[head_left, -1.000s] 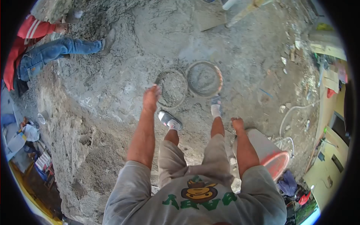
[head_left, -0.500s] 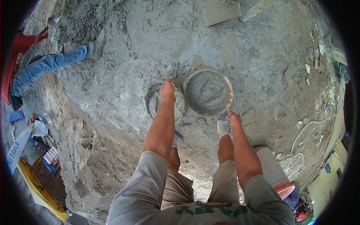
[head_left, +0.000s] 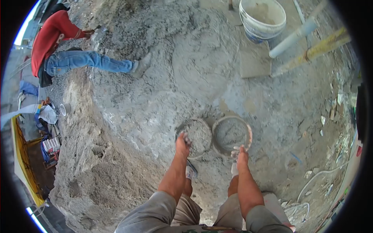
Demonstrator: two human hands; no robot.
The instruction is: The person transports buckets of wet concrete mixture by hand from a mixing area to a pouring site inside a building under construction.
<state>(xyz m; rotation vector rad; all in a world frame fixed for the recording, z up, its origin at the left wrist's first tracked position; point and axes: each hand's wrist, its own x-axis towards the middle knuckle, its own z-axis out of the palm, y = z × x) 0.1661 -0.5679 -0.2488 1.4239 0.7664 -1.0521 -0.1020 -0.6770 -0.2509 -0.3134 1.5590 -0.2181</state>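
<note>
Near both hands, buckets stand mouth-up.

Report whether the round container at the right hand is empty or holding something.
Not empty: grey, wet-looking mix shows inside the rim of the round container. Seen from above, its depth cannot be told.

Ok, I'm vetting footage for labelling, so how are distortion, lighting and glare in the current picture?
Head view: strong fisheye bowing, black corners; head view: diffuse light, no hard-edged shadows around the left hand or right hand; head view: washed-out slivers along the far left rim.
</note>
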